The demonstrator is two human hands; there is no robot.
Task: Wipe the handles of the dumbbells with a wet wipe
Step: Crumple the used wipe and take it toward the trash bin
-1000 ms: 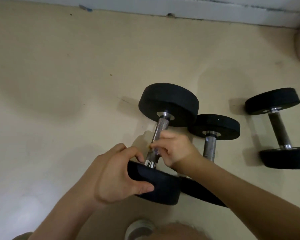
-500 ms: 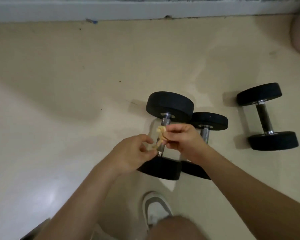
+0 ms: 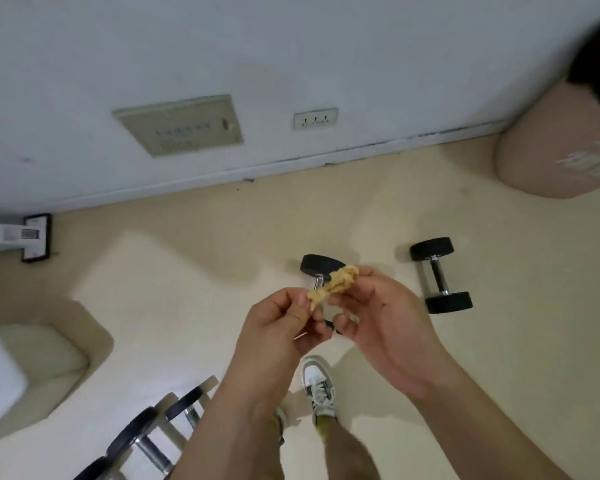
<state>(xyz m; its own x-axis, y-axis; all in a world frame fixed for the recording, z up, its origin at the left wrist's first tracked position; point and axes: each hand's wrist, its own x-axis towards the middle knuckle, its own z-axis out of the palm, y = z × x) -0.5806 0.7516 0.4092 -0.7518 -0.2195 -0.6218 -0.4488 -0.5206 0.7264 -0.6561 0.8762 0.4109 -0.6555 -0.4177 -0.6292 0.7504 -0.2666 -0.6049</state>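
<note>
- Head view, the task's things: wet wipe [image 3: 333,285] crumpled into a tan, twisted wad, held up in the air between both hands, above the floor [image 3: 194,271] and in front of the near dumbbell [image 3: 321,268]; left hand [image 3: 278,329] pinching the wad's lower end between thumb and fingers [image 3: 300,311]; right hand [image 3: 385,320] closed on the upper end, palm turned toward the camera; neither hand touching any dumbbell.
- Handling, as a judgement: wipe soft, limp and light, likely damp and inclined to stay bunched; best opened out or refolded to a cleaner face, then wrapped round a handle; dumbbells heavy and stiff, rubber ends likely to roll on the smooth floor, so steady one end while rubbing the metal bar.
- Where the handles lie: near dumbbell mostly hidden behind the hands, only one black end and a bit of chrome bar showing; second dumbbell [image 3: 440,275] lying well apart to the right, its dark handle fully exposed and free to grasp.
- Around: more dumbbells on a rack [image 3: 146,441] at lower left; white sneaker [image 3: 317,382] just below the hands; a pale cushioned seat [image 3: 39,368] at left; a beige bag-like shape [image 3: 548,157] by the wall [image 3: 291,46]; a wall socket [image 3: 315,118].
- In the way: nothing between the hands and the right dumbbell; own foot near the nearer one.
</note>
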